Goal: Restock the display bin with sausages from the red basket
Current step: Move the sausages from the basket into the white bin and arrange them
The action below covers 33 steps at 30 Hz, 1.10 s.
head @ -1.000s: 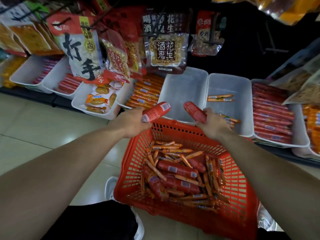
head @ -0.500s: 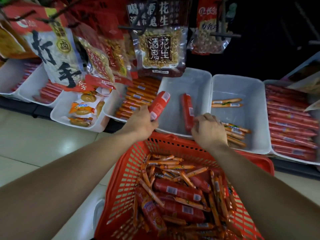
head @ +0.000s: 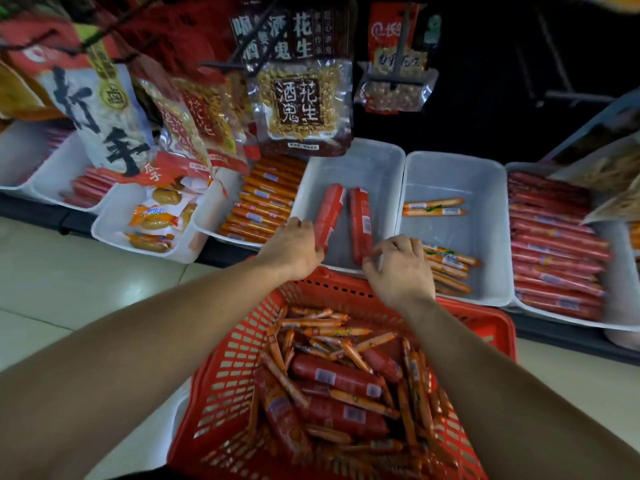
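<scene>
**Display bin.** A white rectangular plastic display bin (head: 377, 164) sits on the low shelf, directly behind the basket. It contains two thick sausages in red wrappers, laid lengthways side by side with a narrow gap between them.

- The left red sausage (head: 330, 209) has its near end held by the left hand (head: 292, 249), with the fingers wrapped round it. I cannot tell whether it lies flat on the bin floor.
- The right red sausage (head: 360, 220) lies on the bin floor with a white label facing up. The right hand (head: 401, 271) is at its near end, fingers curled, with thumb and forefinger tips at the wrapper. I cannot tell whether they pinch it or only touch it.

**Basket.** A red plastic lattice basket (head: 221, 375) stands in front of the shelf between the two forearms, its far rim just below the bin's front edge. It holds more thick red sausages (head: 332, 375) heaped together with many thin orange sausages (head: 332, 330).

**Neighbouring stock**
- Just right of the display bin is a second white bin (head: 457, 174), with a few thin orange sticks (head: 433, 207) at the back and front.
- Further right is a white bin packed with slim red sausages (head: 554, 244).
- Just left of the display bin is a white bin of stacked orange sausages (head: 266, 206).
- Beyond that is a white bin of yellow-orange snack packets (head: 152, 220).

**Above.** A clear-windowed bag of peanuts (head: 301, 102) hangs from a peg, with other snack bags beside it.

**Below.** There is a pale glossy tiled floor (head: 86, 289).
</scene>
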### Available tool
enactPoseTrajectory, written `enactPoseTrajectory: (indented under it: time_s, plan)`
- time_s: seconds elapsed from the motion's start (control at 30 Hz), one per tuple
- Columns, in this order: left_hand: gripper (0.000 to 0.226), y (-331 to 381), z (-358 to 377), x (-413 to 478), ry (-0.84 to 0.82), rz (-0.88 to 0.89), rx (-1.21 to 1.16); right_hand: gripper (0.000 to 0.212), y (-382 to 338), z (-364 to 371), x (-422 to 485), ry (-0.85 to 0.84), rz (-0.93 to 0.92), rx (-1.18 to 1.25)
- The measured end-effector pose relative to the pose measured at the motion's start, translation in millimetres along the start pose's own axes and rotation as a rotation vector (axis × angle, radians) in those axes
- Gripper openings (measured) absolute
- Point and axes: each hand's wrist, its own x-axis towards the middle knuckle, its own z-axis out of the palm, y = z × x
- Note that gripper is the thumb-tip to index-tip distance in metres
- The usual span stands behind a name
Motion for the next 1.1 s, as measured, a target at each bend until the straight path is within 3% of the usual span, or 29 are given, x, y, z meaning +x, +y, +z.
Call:
enactPoseTrajectory:
  time_s: [0.17, 0.33, 0.47, 0.63, 0.87, 1.03, 1.1]
  plan:
    - [0.05, -6.9, -22.6, -64.5, -0.069, 0.154, 0.103, 0.041, 4.2, -21.6, -39.1, -0.028, -0.022, -0.065]
    - [0.05, -20.1, 23.2, -129.5, -0.118, 0.187, 0.184, 0.031, 11.5, -27.2, -95.2, 0.045, -0.095, -0.026]
    - [0.058, -32.0, 85.4, -160.8, -0.229, 0.136, 0.15, 0.034, 24.7, 4.1, -130.1, -0.153, -0.167, -0.091]
    - [0.063, -42.5, 139.1, -169.9, -0.335, 0.09, 0.181, 0.046, 52.2, 58.1, -137.8, -0.456, -0.059, -0.125]
    - [0.062, -63.6, 148.6, -143.9, -0.402, 0.067, 0.077, 0.054, 46.8, 114.7, -133.2, -0.52, -0.017, -0.083]
    - [0.03, -81.8, 150.6, -148.3, -0.458, 0.137, 0.037, 0.063, 40.1, 137.5, -134.9, -0.575, -0.019, -0.092]
    - [0.028, -85.5, 154.5, -152.2, -0.494, 0.159, 0.037, 0.061, 37.9, 138.0, -131.6, -0.578, -0.001, -0.153]
